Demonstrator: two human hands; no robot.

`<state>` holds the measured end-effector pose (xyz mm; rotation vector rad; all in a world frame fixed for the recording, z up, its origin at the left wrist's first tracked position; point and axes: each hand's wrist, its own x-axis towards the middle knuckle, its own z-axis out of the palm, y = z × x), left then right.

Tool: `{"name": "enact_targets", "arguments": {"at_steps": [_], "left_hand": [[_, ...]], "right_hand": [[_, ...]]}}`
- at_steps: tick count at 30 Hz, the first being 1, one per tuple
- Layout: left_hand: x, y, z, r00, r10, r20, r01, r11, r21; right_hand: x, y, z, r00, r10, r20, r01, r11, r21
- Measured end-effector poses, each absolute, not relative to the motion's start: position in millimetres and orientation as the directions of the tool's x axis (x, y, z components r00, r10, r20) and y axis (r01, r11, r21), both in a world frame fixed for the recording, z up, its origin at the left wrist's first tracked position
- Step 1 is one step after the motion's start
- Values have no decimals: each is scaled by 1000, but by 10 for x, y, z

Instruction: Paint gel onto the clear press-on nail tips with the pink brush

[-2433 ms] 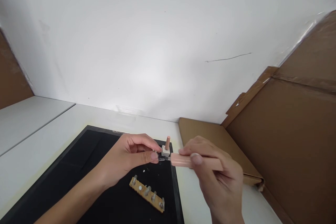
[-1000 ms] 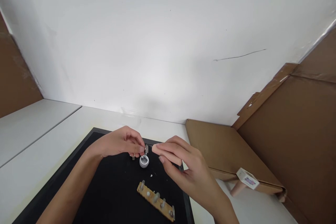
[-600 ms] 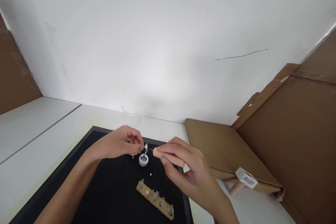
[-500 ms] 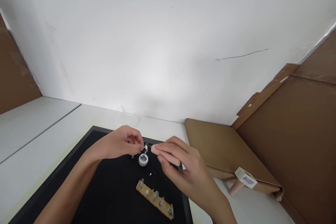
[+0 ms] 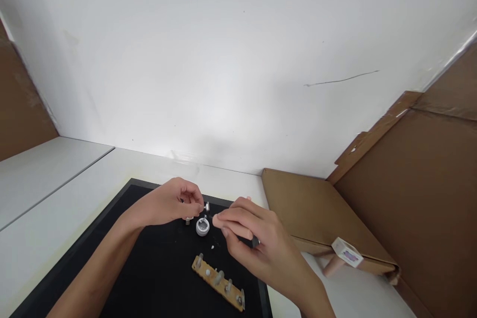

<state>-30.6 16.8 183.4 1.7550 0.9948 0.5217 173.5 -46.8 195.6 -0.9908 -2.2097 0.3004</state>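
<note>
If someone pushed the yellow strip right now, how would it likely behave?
The strip seems stiff, lying straight on the mat. Its long, flat shape should slide rather than roll. The pieces sticking up from it might catch if brushed.

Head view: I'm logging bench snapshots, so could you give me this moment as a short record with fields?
left hand: pinches a small shiny piece, details too small to make out
right hand: holds a pink handle, one end toward the left hand
round white pot: on the black mat, just below the left fingertips
wooden strip: lies on the mat, bearing several translucent pieces
cardboard box: flat, beyond the right hand
</note>
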Motion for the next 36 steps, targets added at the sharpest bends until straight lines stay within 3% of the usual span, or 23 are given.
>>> {"name": "enact_targets", "arguments": {"at_steps": [6, 12, 20, 31, 36], "left_hand": [[-310, 168, 1829, 575, 811, -107, 388, -155, 909], [-328, 172, 1838, 573, 814, -99, 362, -142, 921], [-310, 190, 1786, 471, 875, 109, 214, -233, 948], [48, 3, 1304, 418, 907, 40, 25, -56, 998], [43, -235, 961, 360, 933, -17, 32, 6, 999]], "right_hand": [[1738, -471, 1962, -394, 756, 523, 582, 646, -494], [1735, -471, 1974, -447, 753, 483, 538, 658, -527], [1869, -402, 1953, -245, 829, 503, 708, 508, -492], [2084, -255, 1893, -148, 885, 442, 762, 387, -520], [2183, -165, 1836, -131, 894, 429, 763, 367, -532]]}}
